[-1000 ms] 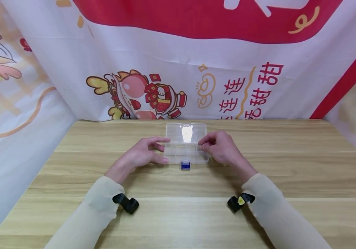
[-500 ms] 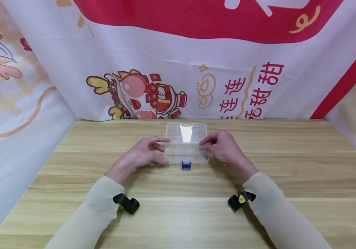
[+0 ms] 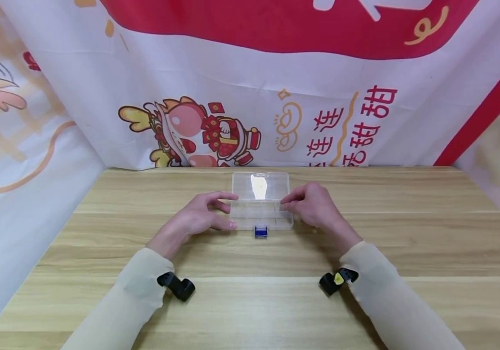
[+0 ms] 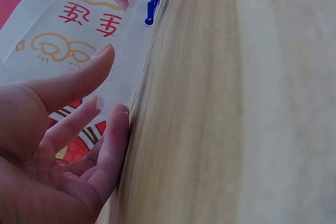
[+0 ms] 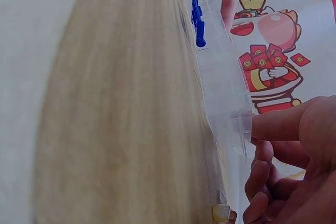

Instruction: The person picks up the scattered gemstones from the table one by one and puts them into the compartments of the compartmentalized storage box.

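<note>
The left hand [image 3: 197, 218] rests on the pale wooden table [image 3: 101, 243] at the left end of the clear plastic compartment box [image 3: 261, 215]. Its fingers are nearly straight and spread, thumb and fingertips touching that end wall without curling round it; the left wrist view shows the thumb [image 4: 79, 80] above and a finger [image 4: 113, 145] low against the box's corner. The box lies near the middle of the table, towards the far edge, with its transparent lid [image 3: 260, 186] folded open and lying flat behind it. A small blue latch [image 3: 260, 232] sticks out from the middle of the box's near wall. At the right end of the box, the right hand [image 3: 315, 208] has its fingers bent, forefinger and thumb pressed against the end wall. Behind the box hangs a white and red printed banner [image 3: 250, 97].
</note>
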The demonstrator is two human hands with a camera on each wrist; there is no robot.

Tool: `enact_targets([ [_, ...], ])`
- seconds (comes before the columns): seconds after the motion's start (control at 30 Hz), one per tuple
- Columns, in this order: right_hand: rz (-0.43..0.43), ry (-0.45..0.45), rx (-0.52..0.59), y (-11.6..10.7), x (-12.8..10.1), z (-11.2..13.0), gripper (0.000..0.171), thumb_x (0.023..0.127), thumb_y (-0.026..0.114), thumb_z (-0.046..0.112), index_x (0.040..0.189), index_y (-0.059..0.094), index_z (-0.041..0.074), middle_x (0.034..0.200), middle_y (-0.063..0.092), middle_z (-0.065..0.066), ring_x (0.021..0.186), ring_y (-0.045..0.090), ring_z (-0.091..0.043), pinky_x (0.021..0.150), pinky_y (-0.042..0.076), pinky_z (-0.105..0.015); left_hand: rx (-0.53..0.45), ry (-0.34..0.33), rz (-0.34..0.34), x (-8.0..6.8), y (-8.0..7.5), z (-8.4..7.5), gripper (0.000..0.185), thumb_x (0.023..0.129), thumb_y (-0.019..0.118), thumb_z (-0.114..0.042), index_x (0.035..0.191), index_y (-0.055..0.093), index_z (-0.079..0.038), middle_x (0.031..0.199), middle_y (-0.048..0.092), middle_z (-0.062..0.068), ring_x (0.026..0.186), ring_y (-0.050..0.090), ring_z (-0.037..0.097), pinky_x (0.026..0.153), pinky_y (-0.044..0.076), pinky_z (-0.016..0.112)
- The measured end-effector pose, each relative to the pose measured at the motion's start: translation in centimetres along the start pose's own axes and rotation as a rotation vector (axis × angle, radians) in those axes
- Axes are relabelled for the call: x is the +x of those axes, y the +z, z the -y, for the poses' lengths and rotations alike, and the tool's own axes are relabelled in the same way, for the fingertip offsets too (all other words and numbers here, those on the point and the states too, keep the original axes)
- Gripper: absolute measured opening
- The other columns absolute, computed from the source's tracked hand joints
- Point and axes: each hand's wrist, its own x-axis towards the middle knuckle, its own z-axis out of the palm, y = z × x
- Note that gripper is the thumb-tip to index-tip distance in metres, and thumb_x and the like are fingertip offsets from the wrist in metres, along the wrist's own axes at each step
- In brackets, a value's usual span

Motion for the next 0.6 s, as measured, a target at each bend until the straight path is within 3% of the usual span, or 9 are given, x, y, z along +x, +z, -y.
enact_targets([
  [0.6, -0.006, -0.009, -0.026, -0.11, 0.24, -0.27, 0.015, 0.099, 0.075, 0.02, 0.111, 0.083, 0.016, 0.114, 0.075, -0.009, 0.085, 0.059, -0.024, 0.065, 0.048, -0.029, 0.01, 0.005, -0.001, -0.19, 0.02, -0.09, 0.068, 0.085, 0.09, -0.017, 0.146, 0.062, -0.034, 0.137, 0.062, 0.009, 0.12, 0.061, 0.029, 0.099, 0.053, 0.036],
])
